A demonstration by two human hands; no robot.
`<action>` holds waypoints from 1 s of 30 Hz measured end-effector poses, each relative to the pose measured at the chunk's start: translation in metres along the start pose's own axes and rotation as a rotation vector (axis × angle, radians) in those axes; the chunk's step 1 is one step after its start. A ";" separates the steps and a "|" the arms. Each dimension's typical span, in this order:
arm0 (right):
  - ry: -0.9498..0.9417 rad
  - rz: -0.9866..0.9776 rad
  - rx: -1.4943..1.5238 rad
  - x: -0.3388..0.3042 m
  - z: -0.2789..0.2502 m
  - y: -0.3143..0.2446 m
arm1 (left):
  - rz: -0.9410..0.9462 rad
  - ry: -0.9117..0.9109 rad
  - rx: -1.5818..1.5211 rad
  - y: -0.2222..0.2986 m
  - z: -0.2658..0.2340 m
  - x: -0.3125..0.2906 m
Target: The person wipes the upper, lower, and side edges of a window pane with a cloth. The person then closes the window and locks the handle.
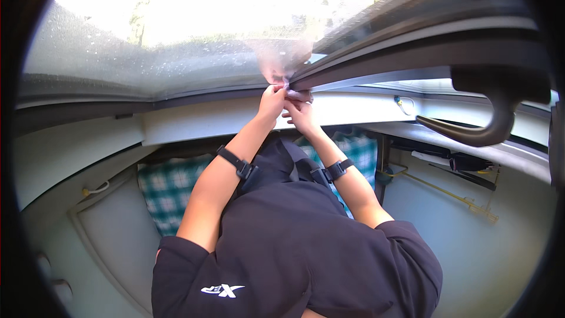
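At the lower edge of the window, where the dark sash meets the sill, my two hands are close together. My left hand (272,103) is closed, thumb and fingers pinching a small pinkish-grey cloth (301,96) against the frame corner. Just to its right, my right hand (303,116) has its fingers bent around the lower side of the same cloth, a few fingertips showing apart. The cloth is bunched, and part of it is hidden by the fingers. A hand's reflection shows in the window pane (194,62) above.
A dark curved handle (491,132) juts out at the right, under the slanted window sash (406,65). A white ledge (353,109) runs below. Beneath are a green checked fabric (170,191) and a yellow rod rack (438,184) on the right wall.
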State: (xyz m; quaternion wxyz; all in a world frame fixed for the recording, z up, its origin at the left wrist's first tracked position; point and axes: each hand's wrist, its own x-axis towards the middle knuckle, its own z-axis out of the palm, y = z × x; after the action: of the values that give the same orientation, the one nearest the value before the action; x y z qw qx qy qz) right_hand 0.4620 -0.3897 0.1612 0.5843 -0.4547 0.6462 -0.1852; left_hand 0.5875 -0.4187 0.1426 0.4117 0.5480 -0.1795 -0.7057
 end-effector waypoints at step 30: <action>0.826 -1.518 -0.217 -0.094 -0.037 -0.185 | 2.147 0.035 0.686 0.242 0.112 -0.176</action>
State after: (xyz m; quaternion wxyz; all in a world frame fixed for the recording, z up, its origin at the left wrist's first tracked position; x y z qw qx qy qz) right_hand 0.4878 -0.4207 0.3677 -0.0250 -0.7122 0.3426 -0.6122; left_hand 0.5875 -0.4479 0.4610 0.6358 0.2039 -0.7365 0.1082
